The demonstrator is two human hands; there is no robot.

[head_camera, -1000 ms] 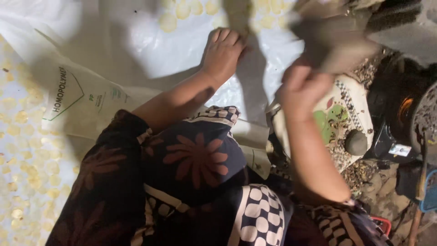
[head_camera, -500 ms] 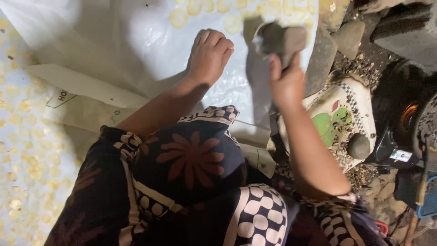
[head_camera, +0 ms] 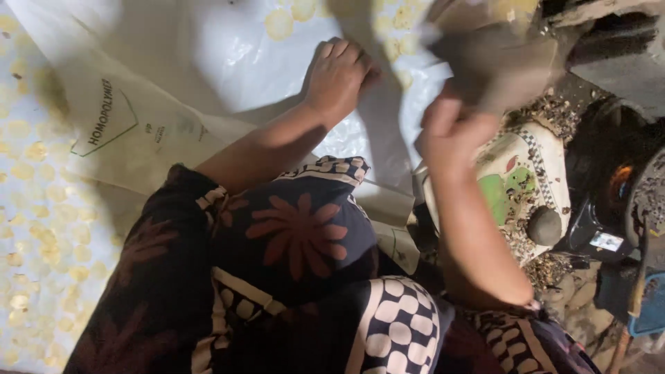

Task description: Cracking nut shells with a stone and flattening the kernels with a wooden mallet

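Note:
My left hand rests knuckles-up on a white plastic sheet, its fingers curled shut; whatever lies under them is hidden. To its right, my right hand is raised and grips a heavy grey stone block, which is blurred by motion. The block hangs above the sheet's right edge, a short way from my left fingertips. Several pale yellow flat discs lie on the sheet beyond my left hand. My knees in dark flowered cloth fill the lower middle.
A white tray with a green pattern holds dark crumbs and a round grey stone at the right. Beyond it stands a dark stove with an orange glow. A printed white sack and more yellow discs lie at the left.
My right hand has swung the stone block up and to the right, away from the sheet beside my left hand. My left hand stays pressed on the sheet.

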